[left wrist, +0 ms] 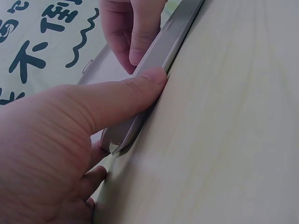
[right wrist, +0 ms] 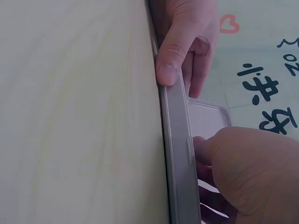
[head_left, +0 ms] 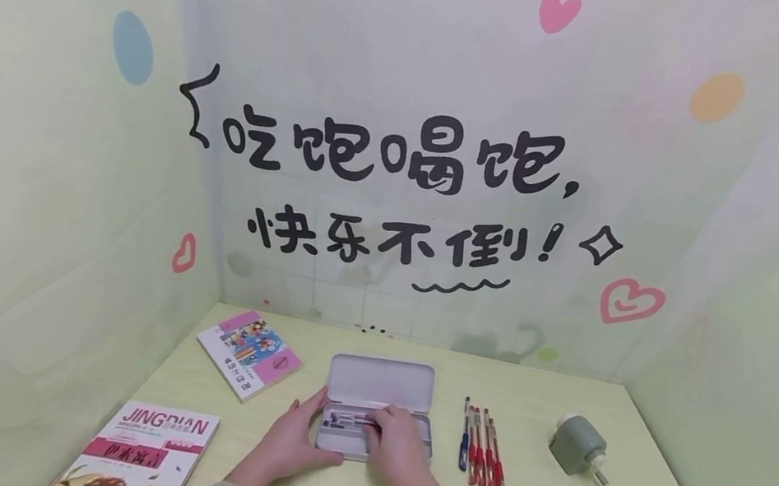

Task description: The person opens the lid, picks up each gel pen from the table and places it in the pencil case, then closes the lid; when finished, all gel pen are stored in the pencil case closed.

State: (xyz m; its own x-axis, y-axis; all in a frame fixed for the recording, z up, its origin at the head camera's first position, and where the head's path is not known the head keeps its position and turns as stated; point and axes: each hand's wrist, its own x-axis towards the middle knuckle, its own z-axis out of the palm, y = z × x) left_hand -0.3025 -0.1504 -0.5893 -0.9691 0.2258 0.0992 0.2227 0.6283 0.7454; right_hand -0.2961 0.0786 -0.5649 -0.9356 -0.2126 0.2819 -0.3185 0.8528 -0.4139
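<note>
An open grey metal pencil case (head_left: 380, 383) lies on the table, its lid tipped back. Several pens (head_left: 345, 419) lie in its tray. My left hand (head_left: 295, 439) grips the left end of the case, thumb (left wrist: 154, 77) on the front wall, fingers round the side. My right hand (head_left: 399, 439) reaches into the tray, its curled fingers pinching the dark end of a pen; the front wall hides the fingertips in both wrist views. To the right of the case lie several red pens (head_left: 485, 456) and one blue pen (head_left: 464, 440).
A small pink-and-white book (head_left: 250, 355) lies at the back left, with a larger book (head_left: 144, 449) nearer the front left. A grey-green pencil sharpener with a crank (head_left: 578, 445) stands at the right. Printed fabric walls (head_left: 394, 318) border the table.
</note>
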